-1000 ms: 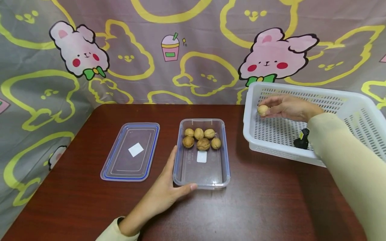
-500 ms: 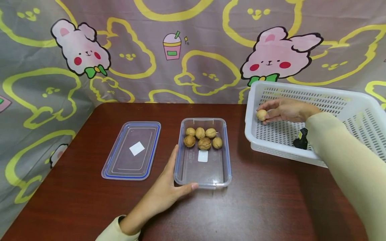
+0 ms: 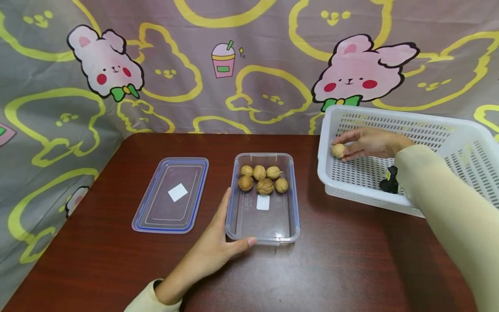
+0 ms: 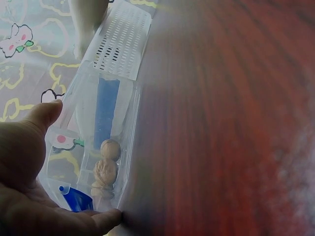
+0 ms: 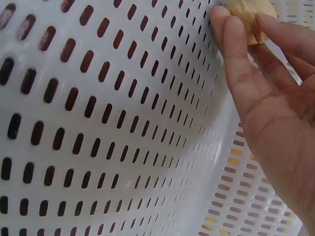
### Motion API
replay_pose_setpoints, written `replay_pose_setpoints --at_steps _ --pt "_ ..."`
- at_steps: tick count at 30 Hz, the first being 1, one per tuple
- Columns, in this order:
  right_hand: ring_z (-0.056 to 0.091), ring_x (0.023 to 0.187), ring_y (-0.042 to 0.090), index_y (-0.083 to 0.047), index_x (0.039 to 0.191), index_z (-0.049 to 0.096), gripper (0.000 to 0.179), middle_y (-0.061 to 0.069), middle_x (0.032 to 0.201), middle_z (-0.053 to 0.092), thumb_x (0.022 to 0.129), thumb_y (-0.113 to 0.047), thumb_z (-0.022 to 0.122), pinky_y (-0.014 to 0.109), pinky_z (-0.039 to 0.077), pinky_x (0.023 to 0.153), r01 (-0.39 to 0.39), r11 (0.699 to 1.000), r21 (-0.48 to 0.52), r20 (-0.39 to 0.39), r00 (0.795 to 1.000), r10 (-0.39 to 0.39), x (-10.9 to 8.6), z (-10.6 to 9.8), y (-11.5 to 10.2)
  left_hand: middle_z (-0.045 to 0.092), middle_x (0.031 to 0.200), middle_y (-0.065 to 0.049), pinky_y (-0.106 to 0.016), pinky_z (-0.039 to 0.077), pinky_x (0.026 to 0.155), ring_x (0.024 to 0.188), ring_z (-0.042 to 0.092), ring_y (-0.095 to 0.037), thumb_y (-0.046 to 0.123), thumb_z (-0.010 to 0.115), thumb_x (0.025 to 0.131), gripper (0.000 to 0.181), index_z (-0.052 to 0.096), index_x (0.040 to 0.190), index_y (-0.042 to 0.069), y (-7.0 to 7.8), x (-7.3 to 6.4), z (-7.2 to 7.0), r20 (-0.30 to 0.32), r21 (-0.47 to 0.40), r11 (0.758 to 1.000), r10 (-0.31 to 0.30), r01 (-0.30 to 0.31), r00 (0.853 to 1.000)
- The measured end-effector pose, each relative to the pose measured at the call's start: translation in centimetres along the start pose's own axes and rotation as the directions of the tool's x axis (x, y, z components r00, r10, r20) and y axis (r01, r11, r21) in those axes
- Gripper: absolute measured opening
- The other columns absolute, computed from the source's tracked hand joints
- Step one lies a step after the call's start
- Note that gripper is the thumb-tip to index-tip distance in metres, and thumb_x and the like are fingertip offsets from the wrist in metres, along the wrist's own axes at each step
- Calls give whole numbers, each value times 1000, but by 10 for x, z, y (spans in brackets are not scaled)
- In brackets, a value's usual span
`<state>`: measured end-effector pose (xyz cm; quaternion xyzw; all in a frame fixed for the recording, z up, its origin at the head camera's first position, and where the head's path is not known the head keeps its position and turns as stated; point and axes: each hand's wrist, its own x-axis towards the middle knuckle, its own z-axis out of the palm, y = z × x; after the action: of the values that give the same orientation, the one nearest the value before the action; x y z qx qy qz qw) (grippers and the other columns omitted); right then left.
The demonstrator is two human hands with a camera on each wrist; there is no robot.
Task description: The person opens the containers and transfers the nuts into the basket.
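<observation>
In the head view a clear plastic food container stands mid-table with several walnuts at its far end. My left hand grips the container's near left corner, thumb along the front and fingers on the left side; the left wrist view shows the same hand beside the clear wall. Inside the white basket, my right hand pinches a pale walnut between thumb and fingertips, close to the left wall. The right wrist view has that walnut at the fingertips, beside the slotted plastic.
Left of the container lies its blue-edged lid with a white square on it. A small black object with a yellow mark shows in the basket near the right sleeve. A cartoon-print curtain hangs behind the table.
My right hand has come down a little with the walnut, deeper into the basket. The left hand and the container stay as they were.
</observation>
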<state>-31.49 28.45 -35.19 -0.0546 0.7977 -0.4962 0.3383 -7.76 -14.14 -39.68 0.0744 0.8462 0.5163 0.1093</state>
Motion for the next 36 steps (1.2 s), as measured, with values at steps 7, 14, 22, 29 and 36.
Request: replay_pose_setpoints --at_steps 7,14,22,29,36 --pt "72 105 26 1 150 52 51 8 127 63 102 -4 65 40 61 99 14 999 -38 14 1000 -13 0 -1 0 9 177 -9 -60 16 129 161 17 -32 38 88 85 126 -5 169 29 1 0 0 0 6 1000 -3 3 1000" --pt "71 103 26 3 153 47 53 15 135 57 102 -3 63 40 61 97 16 995 -102 11 1000 -15 0 -2 -2 9 177 -8 -59 15 129 161 17 -31 37 88 86 125 -5 170 28 0 0 0 2 3 1000 2 -2 1000" --pt "72 98 24 6 151 46 50 29 153 46 104 -4 59 40 63 91 12 979 -205 -26 1000 -17 -4 -5 -15 9 177 -7 -60 16 129 161 16 -31 38 87 86 125 -5 169 31 1 0 0 1 11 1000 -14 14 1000" --pt "72 94 25 5 145 54 45 23 140 61 105 -14 61 41 63 88 11 951 -308 -116 992 -49 -13 4 -40 9 177 -8 -60 16 129 161 16 -31 38 87 86 125 -5 169 31 2 -1 0 2 9 1000 -11 11 1000" --pt "74 92 23 2 140 58 41 4 113 70 105 -18 65 37 61 81 -9 953 -303 -197 979 -54 -26 10 -62 9 177 -8 -59 16 129 161 17 -31 37 87 86 125 -5 169 31 1 -1 0 4 -1 1000 -7 7 1000"
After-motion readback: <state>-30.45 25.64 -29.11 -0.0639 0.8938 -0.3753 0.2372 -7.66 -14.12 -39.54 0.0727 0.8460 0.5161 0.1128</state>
